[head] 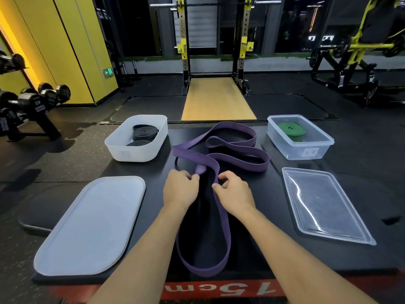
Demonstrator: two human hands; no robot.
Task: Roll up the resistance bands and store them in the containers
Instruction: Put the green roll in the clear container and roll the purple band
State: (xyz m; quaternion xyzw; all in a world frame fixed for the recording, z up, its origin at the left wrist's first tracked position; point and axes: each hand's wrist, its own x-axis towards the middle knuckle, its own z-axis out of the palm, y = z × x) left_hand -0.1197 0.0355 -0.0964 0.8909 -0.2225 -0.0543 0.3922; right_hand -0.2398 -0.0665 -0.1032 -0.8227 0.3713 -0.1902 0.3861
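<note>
A long purple resistance band (221, 235) lies unrolled in loose loops down the middle of the black platform (274, 249). My left hand (180, 189) pinches a fold of the band at its fingertips. Beside it, my right hand (233, 190) pinches the band's right strand. A white container (122, 152) at the back left holds rolled black bands (144, 132). At the back right, a clear container (306, 150) holds a rolled green band (292, 129).
A white lid (92, 224) lies at the front left and a clear lid (324, 205) at the front right. A dumbbell rack (28, 104) stands to the left. A squat rack (215, 47) and a wooden lifting floor (219, 99) are beyond the platform.
</note>
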